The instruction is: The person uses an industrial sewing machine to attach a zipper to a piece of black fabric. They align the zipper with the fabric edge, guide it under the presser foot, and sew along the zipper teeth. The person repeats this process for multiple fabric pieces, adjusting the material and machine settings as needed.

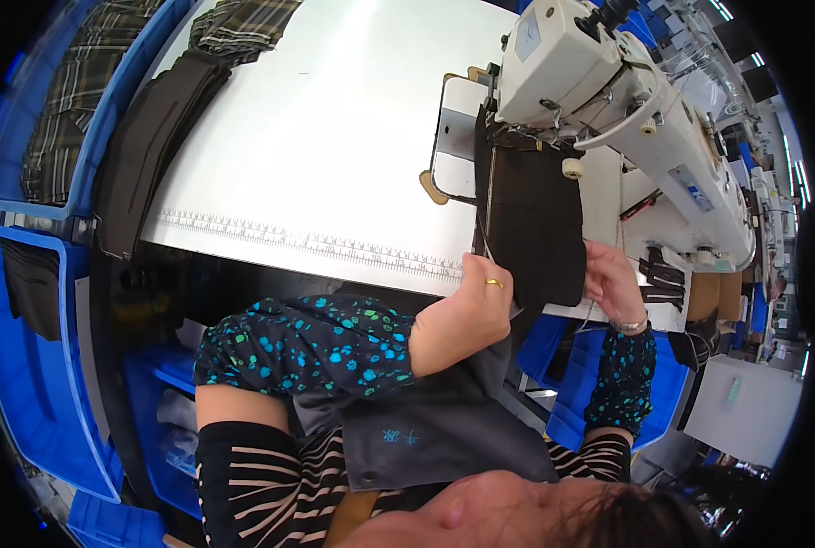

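A dark brown fabric piece (537, 215) lies under the head of a white sewing machine (567, 68) and reaches down over the table's front edge. My left hand (471, 310), with a ring on one finger, is closed on the fabric's left edge, where a narrow strip (490, 205) runs up toward the needle area. At the right edge of the same fabric, my right hand (614, 285) pinches it between thumb and fingers; some fingertips are hidden. The needle itself is hidden by the machine head.
A printed ruler (307, 243) runs along the front of the white table (334, 137). Folded dark fabric (156, 151) and plaid fabric (243, 26) lie at the left. Blue bins (37, 365) stand beyond that side. Small dark strips (663, 279) lie right of my right hand.
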`<action>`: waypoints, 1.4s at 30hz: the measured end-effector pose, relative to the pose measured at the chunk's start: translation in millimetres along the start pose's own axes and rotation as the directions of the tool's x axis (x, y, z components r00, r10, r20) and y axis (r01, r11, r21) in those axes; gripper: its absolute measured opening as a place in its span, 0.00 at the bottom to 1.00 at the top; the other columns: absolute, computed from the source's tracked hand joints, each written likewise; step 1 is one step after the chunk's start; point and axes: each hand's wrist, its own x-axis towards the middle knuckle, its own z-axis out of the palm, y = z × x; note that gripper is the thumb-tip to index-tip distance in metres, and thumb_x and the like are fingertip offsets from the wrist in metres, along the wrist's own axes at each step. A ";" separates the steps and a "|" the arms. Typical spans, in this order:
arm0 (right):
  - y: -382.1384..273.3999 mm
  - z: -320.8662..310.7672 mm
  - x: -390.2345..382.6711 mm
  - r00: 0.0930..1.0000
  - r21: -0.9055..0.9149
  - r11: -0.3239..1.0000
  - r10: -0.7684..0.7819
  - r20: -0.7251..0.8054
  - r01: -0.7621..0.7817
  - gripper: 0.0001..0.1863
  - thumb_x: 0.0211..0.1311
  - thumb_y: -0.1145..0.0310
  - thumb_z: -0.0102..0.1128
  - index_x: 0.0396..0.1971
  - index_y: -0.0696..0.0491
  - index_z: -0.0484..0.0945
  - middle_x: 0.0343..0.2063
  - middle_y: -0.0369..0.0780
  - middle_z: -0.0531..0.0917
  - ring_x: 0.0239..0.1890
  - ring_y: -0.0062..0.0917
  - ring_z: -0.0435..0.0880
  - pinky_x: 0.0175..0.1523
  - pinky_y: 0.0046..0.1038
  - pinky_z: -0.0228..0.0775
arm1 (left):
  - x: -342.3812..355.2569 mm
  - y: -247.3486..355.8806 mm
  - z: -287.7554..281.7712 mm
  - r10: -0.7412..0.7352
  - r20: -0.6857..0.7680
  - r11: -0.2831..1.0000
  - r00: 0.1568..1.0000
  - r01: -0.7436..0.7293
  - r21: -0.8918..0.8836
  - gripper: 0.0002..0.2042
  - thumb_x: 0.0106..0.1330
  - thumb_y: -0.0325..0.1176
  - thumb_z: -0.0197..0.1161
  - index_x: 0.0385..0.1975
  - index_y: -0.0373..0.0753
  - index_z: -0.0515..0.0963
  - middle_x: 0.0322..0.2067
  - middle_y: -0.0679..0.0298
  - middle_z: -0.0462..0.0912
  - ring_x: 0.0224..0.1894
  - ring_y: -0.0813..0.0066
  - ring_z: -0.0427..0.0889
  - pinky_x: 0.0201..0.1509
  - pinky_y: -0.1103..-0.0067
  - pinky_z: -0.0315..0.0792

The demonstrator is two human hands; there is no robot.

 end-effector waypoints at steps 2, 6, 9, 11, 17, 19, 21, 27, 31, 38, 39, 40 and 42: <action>8.3 -3.1 -4.3 0.994 -0.185 0.979 -0.065 0.093 0.081 0.13 0.69 0.72 0.55 0.45 0.62 0.85 0.40 0.42 0.87 0.23 0.23 0.77 0.26 0.23 0.66 | -0.8 0.6 2.3 -0.003 -0.010 1.000 1.000 0.003 0.004 0.16 0.58 0.38 0.61 0.33 0.30 0.88 0.34 0.49 0.86 0.41 0.55 0.84 0.51 0.62 0.79; 16.7 65.5 -4.6 0.766 -0.836 0.308 -0.614 0.190 0.454 0.15 0.56 0.77 0.58 0.42 0.58 0.87 0.44 0.47 0.87 0.49 0.50 0.85 0.56 0.42 0.78 | -1.5 1.7 0.3 -0.004 0.012 1.000 1.000 0.004 0.019 0.16 0.58 0.38 0.60 0.33 0.30 0.87 0.34 0.50 0.86 0.41 0.55 0.84 0.52 0.62 0.79; 50.9 55.0 -6.4 0.792 -0.936 -0.032 -0.523 0.314 0.350 0.20 0.49 0.78 0.60 0.44 0.56 0.87 0.48 0.49 0.86 0.49 0.52 0.84 0.57 0.43 0.79 | 2.6 0.0 -2.5 -0.008 -0.004 1.000 1.000 0.008 -0.027 0.16 0.58 0.37 0.60 0.32 0.30 0.87 0.34 0.52 0.85 0.41 0.57 0.83 0.53 0.63 0.78; 53.8 50.9 -3.9 0.750 -0.919 -0.027 -0.570 0.336 0.392 0.23 0.45 0.78 0.61 0.45 0.54 0.87 0.48 0.49 0.86 0.50 0.53 0.84 0.57 0.46 0.79 | 3.9 -3.1 -1.0 -0.024 -0.024 0.996 0.999 0.022 -0.083 0.15 0.56 0.36 0.60 0.32 0.29 0.88 0.34 0.55 0.84 0.41 0.60 0.81 0.55 0.65 0.77; 44.0 56.9 -1.5 0.690 -0.911 -0.077 -0.629 0.360 0.405 0.23 0.43 0.78 0.63 0.45 0.54 0.87 0.49 0.47 0.86 0.53 0.53 0.83 0.59 0.47 0.78 | -1.6 -9.0 2.9 -0.010 -0.048 0.992 0.999 0.004 -0.129 0.14 0.55 0.35 0.61 0.30 0.30 0.88 0.35 0.56 0.83 0.42 0.61 0.80 0.55 0.67 0.77; 44.2 56.6 -3.1 0.677 -0.918 -0.085 -0.651 0.345 0.386 0.23 0.42 0.77 0.64 0.44 0.53 0.87 0.49 0.47 0.86 0.54 0.52 0.83 0.60 0.47 0.78 | -3.7 -10.2 3.5 -0.012 -0.031 0.982 0.999 0.006 -0.190 0.13 0.55 0.34 0.61 0.29 0.31 0.87 0.36 0.55 0.83 0.42 0.62 0.79 0.54 0.68 0.77; 38.3 57.5 -4.3 0.657 -0.916 -0.032 -0.688 0.310 0.399 0.19 0.45 0.78 0.66 0.42 0.54 0.87 0.47 0.47 0.87 0.52 0.51 0.85 0.59 0.45 0.79 | -7.1 -11.6 3.4 -0.010 -0.007 0.972 1.000 0.008 -0.233 0.12 0.55 0.34 0.62 0.29 0.30 0.87 0.38 0.55 0.83 0.43 0.62 0.79 0.54 0.69 0.77; 17.3 66.9 -32.9 0.476 -0.954 0.086 -0.877 0.065 0.288 0.10 0.59 0.84 0.66 0.40 0.56 0.84 0.43 0.46 0.87 0.41 0.42 0.87 0.53 0.38 0.82 | -21.3 -11.9 0.0 0.031 0.108 0.947 0.994 0.006 -0.320 0.19 0.59 0.32 0.63 0.46 0.25 0.86 0.38 0.58 0.83 0.41 0.66 0.80 0.52 0.70 0.77; 15.8 115.8 -12.1 0.637 -0.893 0.003 -0.702 0.319 0.450 0.22 0.58 0.78 0.66 0.55 0.53 0.83 0.57 0.45 0.84 0.55 0.41 0.85 0.63 0.41 0.76 | -19.0 -18.9 -4.1 0.003 0.148 0.901 0.989 0.062 -0.429 0.06 0.59 0.29 0.64 0.32 0.35 0.84 0.32 0.64 0.77 0.36 0.70 0.79 0.47 0.74 0.76; 54.7 124.6 -0.7 0.674 -0.890 -0.122 -0.609 0.417 0.440 0.24 0.66 0.66 0.57 0.61 0.53 0.82 0.67 0.53 0.77 0.68 0.46 0.78 0.69 0.49 0.71 | -15.1 -50.4 10.1 -0.164 0.151 0.733 0.975 0.222 -0.643 0.14 0.54 0.31 0.72 0.42 0.40 0.86 0.28 0.67 0.73 0.32 0.69 0.76 0.37 0.73 0.72; 53.9 125.0 -1.4 0.670 -0.884 -0.115 -0.610 0.424 0.454 0.24 0.66 0.67 0.57 0.61 0.54 0.82 0.66 0.54 0.77 0.68 0.47 0.78 0.69 0.49 0.71 | -14.1 -54.3 10.2 -0.214 0.159 0.718 0.964 0.266 -0.643 0.16 0.56 0.31 0.72 0.45 0.39 0.86 0.27 0.68 0.73 0.32 0.69 0.76 0.36 0.73 0.70; 54.0 124.1 -0.5 0.652 -0.875 -0.143 -0.615 0.444 0.462 0.24 0.65 0.66 0.57 0.60 0.56 0.82 0.65 0.56 0.78 0.67 0.48 0.79 0.67 0.49 0.73 | -13.1 -55.6 11.8 -0.241 0.223 0.726 0.945 0.328 -0.604 0.21 0.59 0.35 0.74 0.53 0.41 0.84 0.38 0.66 0.82 0.41 0.66 0.81 0.44 0.71 0.73; 53.0 125.2 -0.7 0.643 -0.872 -0.149 -0.620 0.449 0.466 0.24 0.65 0.66 0.56 0.59 0.57 0.82 0.63 0.56 0.79 0.65 0.47 0.80 0.67 0.48 0.74 | 4.2 -54.8 19.4 -0.239 0.158 0.762 0.958 0.286 -0.581 0.26 0.59 0.38 0.75 0.59 0.42 0.82 0.51 0.64 0.82 0.51 0.62 0.81 0.54 0.69 0.74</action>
